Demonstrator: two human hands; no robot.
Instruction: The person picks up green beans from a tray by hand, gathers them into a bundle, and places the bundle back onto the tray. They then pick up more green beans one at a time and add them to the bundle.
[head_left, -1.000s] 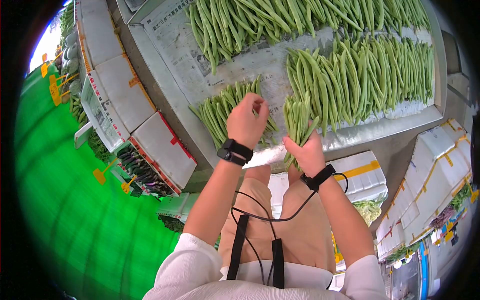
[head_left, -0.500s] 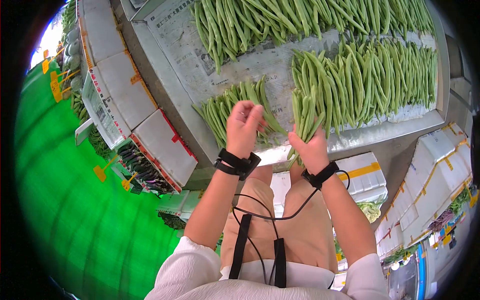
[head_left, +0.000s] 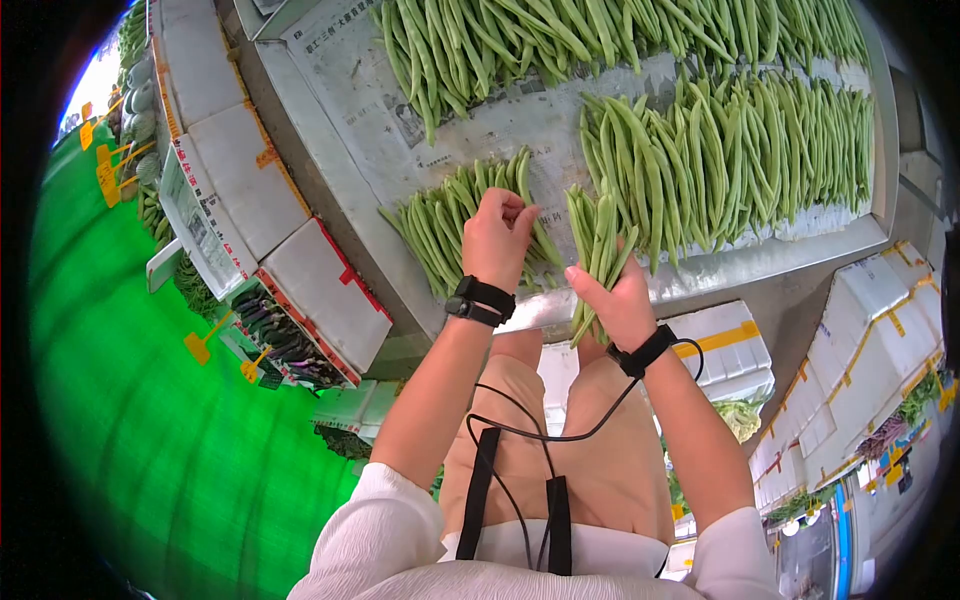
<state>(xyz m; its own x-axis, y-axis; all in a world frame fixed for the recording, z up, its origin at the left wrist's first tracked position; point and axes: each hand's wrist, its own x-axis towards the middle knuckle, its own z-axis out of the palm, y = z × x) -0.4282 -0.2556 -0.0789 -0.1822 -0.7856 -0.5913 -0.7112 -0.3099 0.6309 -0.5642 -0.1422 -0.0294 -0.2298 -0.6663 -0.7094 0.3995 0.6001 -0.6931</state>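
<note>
My right hand point(head_left: 622, 302) is closed around a small bunch of green beans point(head_left: 597, 235), which stands nearly upright above the tray's front edge. Bean tips poke out above and below the fist. Over a smaller pile of green beans point(head_left: 432, 238) on the left is my left hand point(head_left: 497, 238), its fingers curled in toward the thumb. Whatever those fingers pinch, if anything, is hidden. To the right of the bunch lies a long row of green beans point(head_left: 735, 165), side by side on newspaper.
Another row of green beans point(head_left: 560, 40) lies at the back of the metal tray point(head_left: 700, 285), which is lined with newspaper point(head_left: 375, 125). White foam boxes point(head_left: 325, 285) stand left, near eggplants point(head_left: 285, 335). More boxes point(head_left: 725, 355) are below right. A black cable point(head_left: 560, 437) runs from my right wrist.
My left hand has shifted slightly right, and its fingers have curled closer together. My right hand has moved slightly with its bunch, which now stands more apart from the right-hand row.
</note>
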